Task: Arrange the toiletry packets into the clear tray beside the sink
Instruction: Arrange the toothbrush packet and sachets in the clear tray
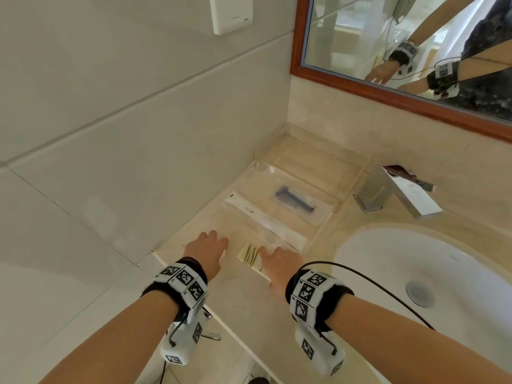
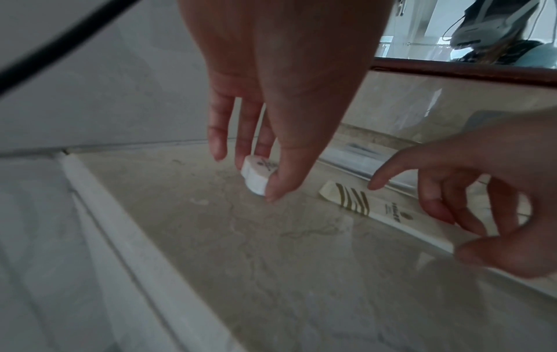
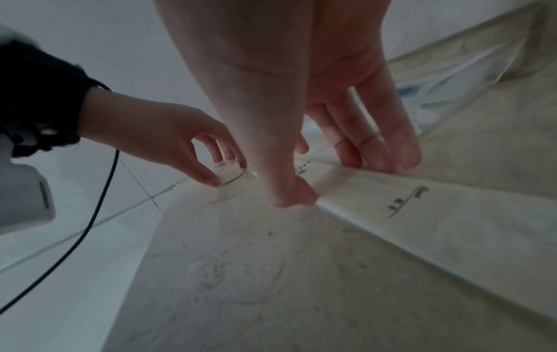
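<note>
On the marble counter, my left hand (image 1: 213, 242) pinches a small round white packet (image 2: 256, 176) between thumb and fingers. Just to its right, my right hand (image 1: 266, 253) grips a long cream packet with gold stripes (image 1: 249, 257) across its width, thumb on the near edge and fingers on the far edge (image 3: 422, 214). Both packets still touch the counter. Right behind them lies the clear tray (image 1: 324, 225). It holds a blue razor packet (image 1: 295, 202) and a long white packet (image 1: 266, 220).
A white sink basin (image 1: 415, 273) and a chrome faucet (image 1: 399, 189) are to the right of the tray. Tiled wall runs along the left, with a socket (image 1: 230, 12) high up. A wood-framed mirror (image 1: 388, 92) hangs behind. Another clear tray section (image 1: 318, 159) sits farther back.
</note>
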`<state>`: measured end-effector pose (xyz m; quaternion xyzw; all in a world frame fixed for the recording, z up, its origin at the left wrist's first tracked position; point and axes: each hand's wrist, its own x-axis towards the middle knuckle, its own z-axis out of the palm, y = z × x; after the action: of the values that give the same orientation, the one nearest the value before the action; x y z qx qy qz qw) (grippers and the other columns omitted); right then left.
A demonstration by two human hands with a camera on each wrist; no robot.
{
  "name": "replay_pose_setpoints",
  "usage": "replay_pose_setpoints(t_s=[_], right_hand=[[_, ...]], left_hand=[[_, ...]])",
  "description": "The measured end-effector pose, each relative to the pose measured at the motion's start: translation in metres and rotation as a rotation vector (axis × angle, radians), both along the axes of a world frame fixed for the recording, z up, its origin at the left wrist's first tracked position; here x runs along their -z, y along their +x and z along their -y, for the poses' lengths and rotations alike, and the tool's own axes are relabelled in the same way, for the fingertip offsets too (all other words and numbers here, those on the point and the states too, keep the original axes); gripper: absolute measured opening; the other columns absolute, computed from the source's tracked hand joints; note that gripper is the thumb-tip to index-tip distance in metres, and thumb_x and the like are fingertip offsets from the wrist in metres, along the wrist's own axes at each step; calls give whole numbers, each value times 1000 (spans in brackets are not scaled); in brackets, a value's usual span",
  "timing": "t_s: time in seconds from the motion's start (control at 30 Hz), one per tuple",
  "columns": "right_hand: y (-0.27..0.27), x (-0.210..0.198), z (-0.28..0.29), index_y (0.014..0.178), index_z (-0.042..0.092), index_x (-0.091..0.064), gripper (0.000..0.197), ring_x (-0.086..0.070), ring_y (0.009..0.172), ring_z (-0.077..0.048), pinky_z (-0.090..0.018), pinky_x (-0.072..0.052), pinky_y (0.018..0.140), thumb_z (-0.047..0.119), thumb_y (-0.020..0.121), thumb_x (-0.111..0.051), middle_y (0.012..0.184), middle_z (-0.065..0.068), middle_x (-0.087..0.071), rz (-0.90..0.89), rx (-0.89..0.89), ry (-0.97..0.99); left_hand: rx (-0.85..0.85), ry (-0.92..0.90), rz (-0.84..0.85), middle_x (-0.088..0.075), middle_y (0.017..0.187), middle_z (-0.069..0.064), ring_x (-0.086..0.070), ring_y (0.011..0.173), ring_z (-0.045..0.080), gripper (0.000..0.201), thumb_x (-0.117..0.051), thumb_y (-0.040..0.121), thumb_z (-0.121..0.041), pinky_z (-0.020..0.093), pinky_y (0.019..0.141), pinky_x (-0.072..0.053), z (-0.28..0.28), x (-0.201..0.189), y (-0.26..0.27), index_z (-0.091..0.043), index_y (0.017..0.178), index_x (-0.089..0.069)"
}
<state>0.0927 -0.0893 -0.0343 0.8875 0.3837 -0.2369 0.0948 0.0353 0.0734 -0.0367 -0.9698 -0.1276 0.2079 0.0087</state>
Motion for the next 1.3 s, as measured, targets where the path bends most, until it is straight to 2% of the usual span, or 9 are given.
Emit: replay_pose_setpoints(t_s=[0.13,0.3,0.4,0.5,0.57,0.73,1.07,1.2,1.3], right_hand=[[1,-2,-4,127,9,-36,65,-62,103,-33,-43,-54,82,22,76,-75,117,-16,-58,-37,35,18],[17,-27,-19,129,9,-34,64,-64,104,-33,-41,-54,81,20,80,-72,119,-16,-58,-30,23,31],[46,-51,-27,131,8,-32,66,-64,103,-32,-39,-55,79,21,80,-71,118,-15,-60,-13,38,71],[83,-67,-32,130,6,-30,64,-64,97,-33,-36,-51,68,21,81,-69,116,-16,-58,3,106,90],[101,-70,-33,130,7,-30,61,-63,99,-33,-36,-50,70,18,82,-67,120,-17,-53,30,169,110],[121,-56,-36,136,10,-27,64,-62,101,-33,-34,-49,71,14,84,-64,122,-17,-51,8,217,77],[127,-16,-53,143,11,-20,66,-51,119,-38,-45,-48,95,21,91,-59,138,-27,-38,-11,120,-13],[126,-8,-43,140,9,-27,53,-50,119,-35,-42,-46,96,18,95,-52,134,-20,-45,16,101,-13],[127,-8,-38,140,9,-28,56,-50,119,-34,-43,-48,95,12,92,-55,134,-18,-46,27,81,-26]], left_hand=[[17,7,38,-46,127,7,-47,116,24,42,-52,89,-14,32,84,-50,-6,-10,3,-20,129,-42],[-11,27,101,-46,127,7,-47,117,24,41,-52,89,-18,33,87,-49,-27,-36,20,-20,129,-43],[-38,22,115,-47,126,7,-47,117,24,40,-53,88,-17,34,89,-49,-37,-51,36,-19,127,-43],[-24,-2,121,-47,126,8,-47,116,25,40,-54,87,-18,35,89,-50,-40,-56,54,-18,125,-43],[-4,-23,130,-47,125,8,-47,116,24,41,-54,87,-20,35,89,-50,-41,-56,66,-18,126,-43],[49,-81,204,-50,122,7,-49,114,23,42,-54,86,-29,34,87,-50,-45,-53,96,-19,126,-44],[101,-157,239,-55,120,4,-54,110,21,43,-54,86,-33,34,87,-50,-53,-39,133,-21,127,-45],[128,-163,265,-57,120,3,-55,108,20,43,-54,87,-34,33,86,-49,-54,-33,143,-22,127,-45],[154,-156,289,-57,123,1,-55,111,20,44,-55,87,-33,32,86,-48,-50,-28,151,-23,129,-45]])
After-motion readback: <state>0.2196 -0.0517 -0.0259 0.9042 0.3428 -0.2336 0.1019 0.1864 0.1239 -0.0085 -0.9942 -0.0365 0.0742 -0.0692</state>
